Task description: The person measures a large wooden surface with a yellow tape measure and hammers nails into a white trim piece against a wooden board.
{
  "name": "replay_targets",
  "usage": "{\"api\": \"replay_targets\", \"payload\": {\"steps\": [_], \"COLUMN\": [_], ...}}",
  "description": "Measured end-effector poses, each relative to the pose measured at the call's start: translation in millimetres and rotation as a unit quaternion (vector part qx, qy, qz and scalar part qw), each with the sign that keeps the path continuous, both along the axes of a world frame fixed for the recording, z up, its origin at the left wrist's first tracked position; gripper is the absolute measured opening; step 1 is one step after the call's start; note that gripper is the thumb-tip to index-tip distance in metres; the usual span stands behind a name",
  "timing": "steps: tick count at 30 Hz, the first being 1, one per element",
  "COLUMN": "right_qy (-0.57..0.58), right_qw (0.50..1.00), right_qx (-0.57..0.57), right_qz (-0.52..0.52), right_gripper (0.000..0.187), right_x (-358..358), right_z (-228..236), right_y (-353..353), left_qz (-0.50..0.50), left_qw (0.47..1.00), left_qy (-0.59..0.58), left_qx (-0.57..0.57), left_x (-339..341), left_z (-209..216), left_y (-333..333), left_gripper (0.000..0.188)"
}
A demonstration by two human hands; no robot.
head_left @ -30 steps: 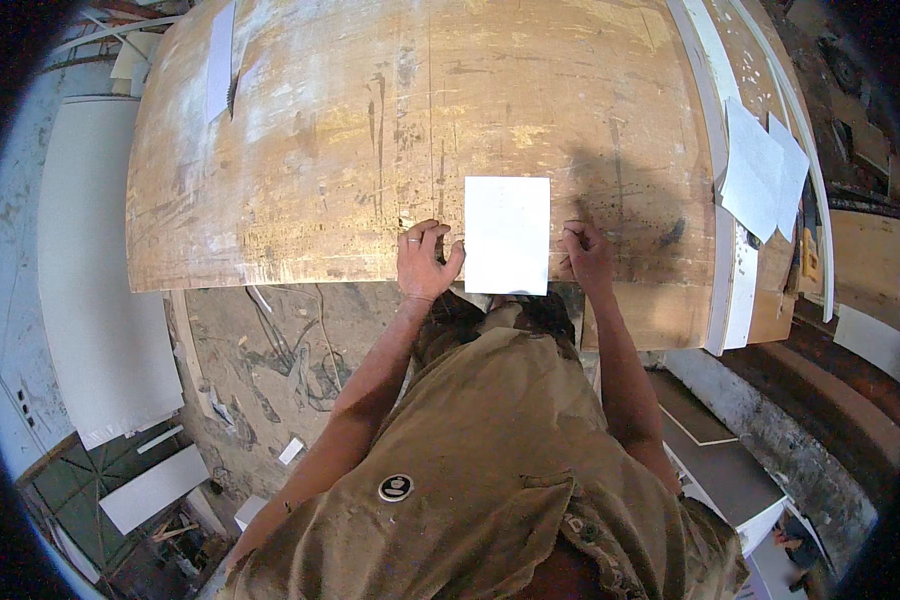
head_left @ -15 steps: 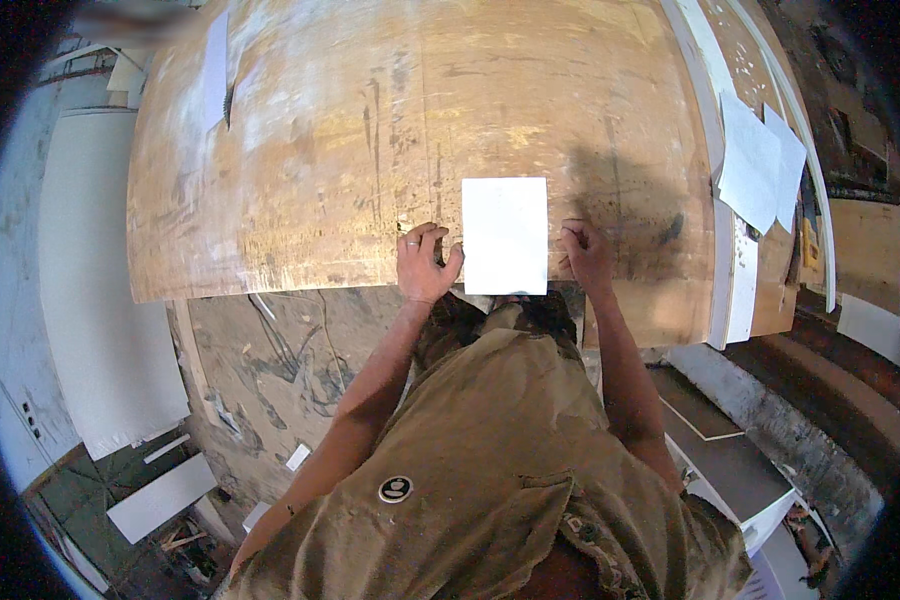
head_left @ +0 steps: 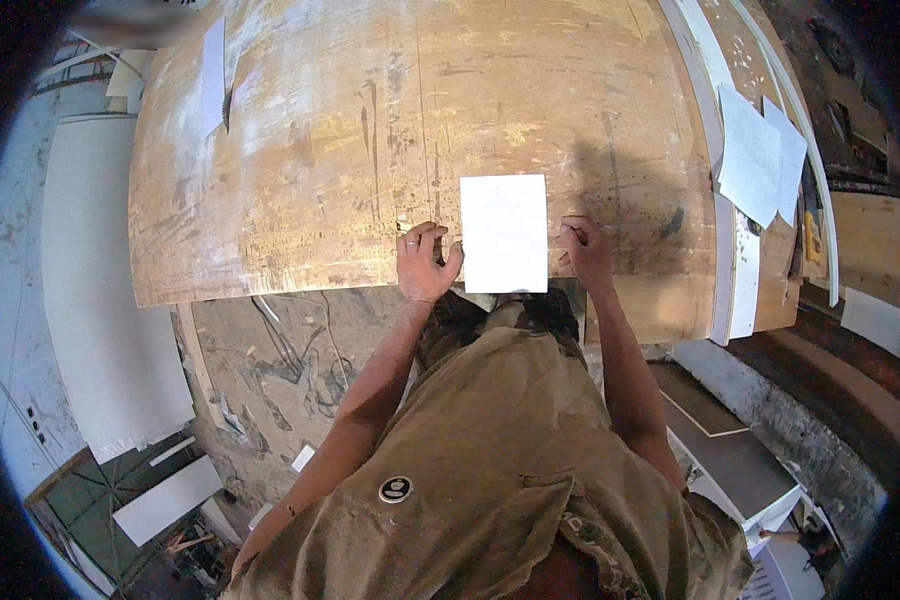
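The left hand (head_left: 428, 264) is positioned at the near edge of the tabletop (head_left: 300, 190), its fingers curled and its thumb spread apart from them, with nothing gripped. The right hand (head_left: 586, 254) is held opposite with bent fingers; whether its thumb and fingertips meet cannot be told. Between the two hands, a white rectangular panel (head_left: 503, 234) is seen at the near edge, close to the left thumb, though contact cannot be confirmed; a gap is left on its right. Farther out, a narrow white strip (head_left: 213, 78) is seen at upper left, and overlapping white sheets (head_left: 750, 155) at right.
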State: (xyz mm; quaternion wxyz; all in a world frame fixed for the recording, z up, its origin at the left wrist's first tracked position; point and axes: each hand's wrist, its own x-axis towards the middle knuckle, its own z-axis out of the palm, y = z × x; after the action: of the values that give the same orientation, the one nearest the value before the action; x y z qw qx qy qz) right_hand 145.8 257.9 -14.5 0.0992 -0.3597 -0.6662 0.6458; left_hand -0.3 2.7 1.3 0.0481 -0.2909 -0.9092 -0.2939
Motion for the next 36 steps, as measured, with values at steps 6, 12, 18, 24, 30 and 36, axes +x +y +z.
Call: {"api": "replay_targets", "payload": {"steps": [6, 12, 18, 24, 30, 36], "right_qy": [-0.013, -0.020, -0.022, -0.019, -0.014, -0.011], "right_qw": [1.000, 1.000, 1.000, 1.000, 1.000, 1.000], "right_qx": [-0.006, -0.011, -0.003, -0.004, -0.009, -0.008], "right_qz": [0.010, 0.005, 0.006, 0.006, 0.001, 0.000], "right_gripper": [0.020, 0.020, 0.020, 0.019, 0.019, 0.019], "right_x": [1.5, 0.4, 1.9, -0.5, 0.6, 0.0], "right_z": [1.5, -8.0, -8.0, -5.4, -1.5, -4.2], "right_y": [2.1, 2.7, 3.4, 3.0, 1.5, 1.2], "left_qz": [0.000, 0.005, 0.002, 0.001, 0.005, 0.007], "left_qw": [1.000, 1.000, 1.000, 1.000, 1.000, 1.000], "left_qy": [0.001, -0.002, 0.006, 0.006, -0.006, -0.020], "left_qx": [0.005, 0.009, 0.004, 0.008, 0.007, -0.004], "left_x": [0.3, 0.9, -0.2, 0.0, 0.7, 0.9], "left_z": [-0.1, -1.0, -2.2, -1.8, -0.8, 0.3], "left_y": [-0.1, -0.1, -0.9, -1.2, -1.2, -1.7], "left_gripper": [0.032, 0.032, 0.032, 0.031, 0.032, 0.032]}}
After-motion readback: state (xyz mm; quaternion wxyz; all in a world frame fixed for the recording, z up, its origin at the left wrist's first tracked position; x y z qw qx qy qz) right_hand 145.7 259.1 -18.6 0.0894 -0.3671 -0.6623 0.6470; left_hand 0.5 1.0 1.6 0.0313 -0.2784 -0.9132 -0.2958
